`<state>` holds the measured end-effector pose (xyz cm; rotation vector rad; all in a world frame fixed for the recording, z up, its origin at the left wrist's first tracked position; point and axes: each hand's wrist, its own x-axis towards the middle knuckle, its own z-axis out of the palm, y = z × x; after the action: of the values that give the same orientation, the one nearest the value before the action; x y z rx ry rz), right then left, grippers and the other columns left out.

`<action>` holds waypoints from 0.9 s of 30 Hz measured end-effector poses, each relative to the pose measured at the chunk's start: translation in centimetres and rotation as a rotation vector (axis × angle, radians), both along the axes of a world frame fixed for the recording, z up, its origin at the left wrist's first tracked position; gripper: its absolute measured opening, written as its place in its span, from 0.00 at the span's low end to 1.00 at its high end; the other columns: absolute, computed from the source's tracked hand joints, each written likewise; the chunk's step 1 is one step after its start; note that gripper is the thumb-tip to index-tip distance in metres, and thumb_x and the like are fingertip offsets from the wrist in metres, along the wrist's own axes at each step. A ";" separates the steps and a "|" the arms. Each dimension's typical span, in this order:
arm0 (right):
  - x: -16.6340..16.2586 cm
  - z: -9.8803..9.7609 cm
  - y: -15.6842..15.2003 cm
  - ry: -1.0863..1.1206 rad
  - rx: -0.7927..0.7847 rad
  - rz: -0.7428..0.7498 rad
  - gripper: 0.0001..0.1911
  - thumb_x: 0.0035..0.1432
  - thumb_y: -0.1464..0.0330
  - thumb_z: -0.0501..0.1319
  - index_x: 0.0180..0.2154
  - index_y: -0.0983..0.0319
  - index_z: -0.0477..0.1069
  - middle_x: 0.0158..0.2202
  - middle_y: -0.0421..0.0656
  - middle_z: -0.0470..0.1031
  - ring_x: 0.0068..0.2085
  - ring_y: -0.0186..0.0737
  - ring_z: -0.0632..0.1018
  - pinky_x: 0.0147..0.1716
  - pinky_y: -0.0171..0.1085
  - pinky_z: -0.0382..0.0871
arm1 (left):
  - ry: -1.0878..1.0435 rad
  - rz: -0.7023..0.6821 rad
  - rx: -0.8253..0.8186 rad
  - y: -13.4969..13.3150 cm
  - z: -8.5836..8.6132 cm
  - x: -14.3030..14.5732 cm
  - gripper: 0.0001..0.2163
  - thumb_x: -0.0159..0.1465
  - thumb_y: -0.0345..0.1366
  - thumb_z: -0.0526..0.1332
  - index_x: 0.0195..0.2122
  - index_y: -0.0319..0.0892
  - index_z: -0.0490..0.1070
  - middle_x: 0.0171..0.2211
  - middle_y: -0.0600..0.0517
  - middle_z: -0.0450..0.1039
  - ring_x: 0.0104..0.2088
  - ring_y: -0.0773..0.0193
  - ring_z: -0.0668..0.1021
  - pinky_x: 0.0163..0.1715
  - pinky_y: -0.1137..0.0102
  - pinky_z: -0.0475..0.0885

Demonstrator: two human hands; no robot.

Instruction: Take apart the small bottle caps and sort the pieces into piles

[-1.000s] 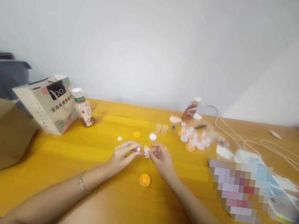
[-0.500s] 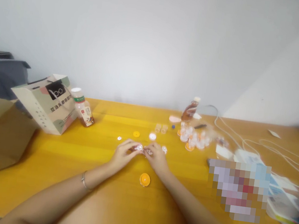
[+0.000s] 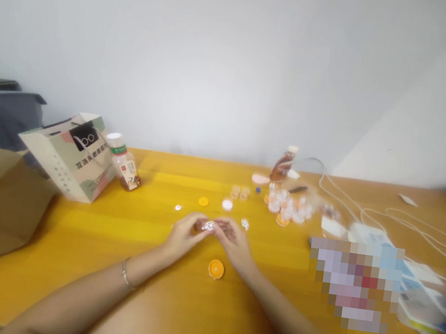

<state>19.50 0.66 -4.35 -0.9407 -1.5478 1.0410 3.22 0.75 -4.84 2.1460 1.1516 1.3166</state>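
The paper bag [image 3: 77, 168] reads "互连", its other characters too blurred.

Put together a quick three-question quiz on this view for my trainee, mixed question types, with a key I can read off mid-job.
1. Multiple choice: where is the round orange piece?
A) Nearer the person than the hands
B) Beyond the hands, against the wall
C) Inside the paper bag

2. True or false: from the person's view, the yellow disc lies to the right of the white disc.

3. Short answer: what do the left hand and right hand hold between them?

Key:
1. A
2. False; it lies to the left.
3. A small white piece; its finer detail is blurred.
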 end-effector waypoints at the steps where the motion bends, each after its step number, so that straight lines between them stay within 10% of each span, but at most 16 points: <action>1: -0.3 0.1 -0.5 0.058 -0.035 0.029 0.10 0.54 0.62 0.59 0.37 0.60 0.68 0.34 0.42 0.75 0.37 0.38 0.76 0.39 0.38 0.70 | 0.023 -0.015 0.021 -0.2 0.0 0.0 0.08 0.60 0.39 0.59 0.37 0.40 0.69 0.30 0.52 0.71 0.30 0.67 0.73 0.32 0.73 0.70; 15: 11.2 0.5 6.0 -0.315 -0.180 -0.316 0.06 0.47 0.67 0.61 0.28 0.63 0.75 0.25 0.43 0.77 0.24 0.37 0.76 0.27 0.37 0.72 | 0.342 -0.272 0.320 -1.7 1.0 -0.3 0.10 0.64 0.35 0.54 0.46 0.40 0.66 0.37 0.47 0.73 0.38 0.62 0.75 0.40 0.67 0.70; 27: 11.0 -0.5 6.0 -0.541 -0.083 -0.333 0.06 0.48 0.67 0.59 0.24 0.62 0.72 0.22 0.41 0.75 0.23 0.37 0.75 0.27 0.36 0.68 | 0.517 -0.365 0.303 -4.2 2.3 -0.7 0.11 0.63 0.39 0.55 0.44 0.39 0.67 0.34 0.46 0.72 0.35 0.61 0.74 0.35 0.68 0.69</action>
<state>30.50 6.63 -4.82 -1.5703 -1.7013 0.6427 2.47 -3.44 -2.54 2.8601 0.6900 0.8375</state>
